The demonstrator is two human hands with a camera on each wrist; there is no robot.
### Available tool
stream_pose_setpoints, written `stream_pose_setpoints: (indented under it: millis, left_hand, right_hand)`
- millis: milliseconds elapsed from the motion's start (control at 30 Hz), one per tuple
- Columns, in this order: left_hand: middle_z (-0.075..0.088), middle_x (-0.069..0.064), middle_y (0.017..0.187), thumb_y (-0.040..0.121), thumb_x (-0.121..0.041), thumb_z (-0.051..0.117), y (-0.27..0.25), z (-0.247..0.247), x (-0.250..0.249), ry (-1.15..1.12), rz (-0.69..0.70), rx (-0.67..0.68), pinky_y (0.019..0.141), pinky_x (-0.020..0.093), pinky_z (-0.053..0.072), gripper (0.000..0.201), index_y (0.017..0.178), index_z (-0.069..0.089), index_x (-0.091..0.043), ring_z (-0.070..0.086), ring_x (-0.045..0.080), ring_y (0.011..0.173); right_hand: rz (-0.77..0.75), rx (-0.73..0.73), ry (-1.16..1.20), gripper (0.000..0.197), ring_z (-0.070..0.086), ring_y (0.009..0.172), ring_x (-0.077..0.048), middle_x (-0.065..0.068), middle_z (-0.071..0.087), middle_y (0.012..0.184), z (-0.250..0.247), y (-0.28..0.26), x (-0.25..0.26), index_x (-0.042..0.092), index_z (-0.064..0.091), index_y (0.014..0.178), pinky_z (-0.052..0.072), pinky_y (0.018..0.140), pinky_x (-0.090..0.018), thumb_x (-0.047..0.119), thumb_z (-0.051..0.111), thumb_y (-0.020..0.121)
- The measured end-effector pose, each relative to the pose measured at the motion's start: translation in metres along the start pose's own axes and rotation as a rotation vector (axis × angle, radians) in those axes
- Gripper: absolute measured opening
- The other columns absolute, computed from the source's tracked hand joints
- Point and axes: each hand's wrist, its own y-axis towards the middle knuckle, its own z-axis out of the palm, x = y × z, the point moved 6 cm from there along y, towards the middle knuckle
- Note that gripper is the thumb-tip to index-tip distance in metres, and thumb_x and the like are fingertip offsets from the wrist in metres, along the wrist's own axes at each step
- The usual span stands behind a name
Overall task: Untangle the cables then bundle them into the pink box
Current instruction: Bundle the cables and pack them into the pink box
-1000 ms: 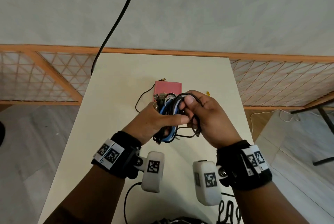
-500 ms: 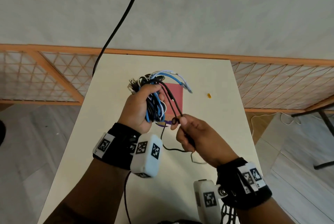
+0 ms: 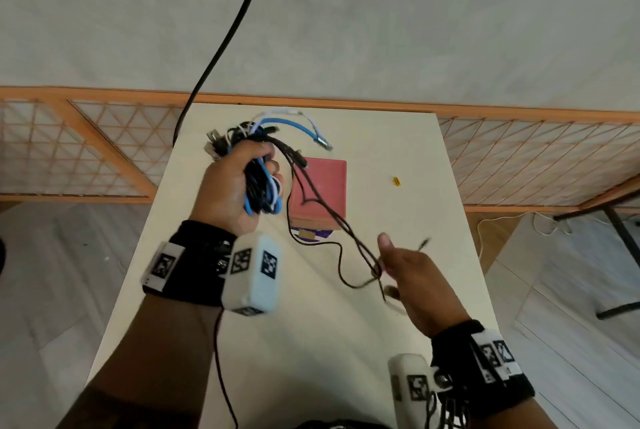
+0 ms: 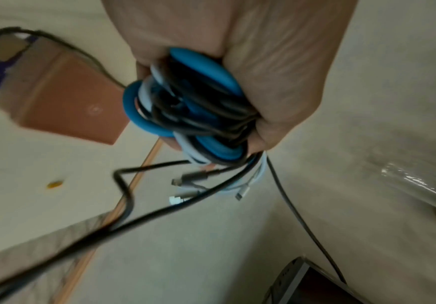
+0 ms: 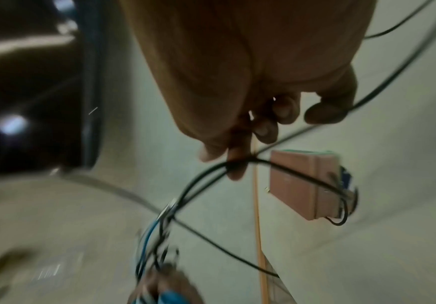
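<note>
Step in hand: untangling. Left hand (image 3: 239,186), upper centre of the head view, has its grip closed round the cable bundle (image 3: 259,186). Right hand (image 3: 419,276), lower right, draws a black cable (image 3: 332,213) out of it; fingers curl on the strand, though blur hides the exact hold. Pink box (image 3: 325,189) lies closed on the desk (image 3: 311,342), centre frame. Next, by my judgement: free this strand fully, then coil it.

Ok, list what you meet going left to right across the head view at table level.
left hand gripping the cable bundle → pink box → right hand pulling a thin black cable → small yellow piece.
</note>
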Motion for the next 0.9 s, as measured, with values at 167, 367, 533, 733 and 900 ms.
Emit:
stream_pose_setpoints:
  millis: [167, 367, 533, 733, 900]
  left_hand:
    - [0.054, 0.003, 0.059, 0.086, -0.014, 0.071, -0.003, 0.001, 0.002, 0.288, 0.029, 0.083, 0.052, 0.027, 0.045, 0.019, 0.068, 0.069, -0.013, 0.051, 0.018, 0.049]
    - [0.059, 0.009, 0.064, 0.073, -0.02, 0.076, -0.011, 0.017, 0.016, 0.578, 0.084, 0.134, 0.069, 0.046, 0.046, 0.012, 0.075, 0.071, -0.009, 0.056, 0.026, 0.063]
    - [0.055, 0.013, 0.063, 0.077, -0.017, 0.073, -0.018, 0.02, 0.006, 0.539, 0.074, 0.205, 0.066, 0.042, 0.046, 0.012, 0.079, 0.069, -0.006, 0.049, 0.03, 0.062]
    - [0.053, 0.006, 0.063, 0.095, -0.015, 0.061, -0.022, 0.039, 0.025, 0.141, -0.066, 0.264, 0.051, 0.029, 0.047, 0.017, 0.08, 0.063, -0.006, 0.051, 0.021, 0.052]
    - [0.056, 0.003, 0.066, 0.102, -0.018, 0.054, -0.012, 0.029, 0.026, -0.058, -0.117, 0.123, 0.057, 0.032, 0.046, 0.025, 0.082, 0.068, -0.014, 0.052, 0.021, 0.057]
  right_hand:
    - [-0.381, -0.292, -0.288, 0.038, 0.058, 0.112, -0.016, 0.002, 0.058, 0.116, -0.017, -0.006, 0.064, 0.022, 0.064, 0.11, 0.04, 0.085, -0.011, 0.055, 0.064, 0.09]
    - [-0.777, -0.029, -0.392, 0.101, 0.056, 0.123, -0.002, 0.012, 0.059, 0.131, 0.023, -0.006, 0.153, 0.022, 0.037, 0.147, 0.039, 0.105, -0.028, 0.051, 0.089, 0.066]
    - [-0.56, 0.029, -0.309, 0.008, 0.062, 0.068, -0.011, 0.006, 0.068, 0.077, 0.033, 0.018, 0.109, 0.023, 0.067, 0.091, 0.053, 0.069, -0.034, 0.028, 0.073, 0.093]
    - [-0.43, 0.247, 0.12, 0.014, 0.064, 0.056, -0.021, -0.007, 0.065, 0.084, 0.055, -0.003, 0.101, 0.016, 0.057, 0.105, 0.052, 0.054, -0.032, 0.022, 0.045, 0.11]
    - [-0.483, 0.331, -0.11, 0.004, 0.047, 0.069, -0.007, 0.003, 0.055, 0.084, 0.054, -0.013, 0.095, 0.021, 0.052, 0.107, 0.043, 0.065, -0.018, 0.019, 0.055, 0.104]
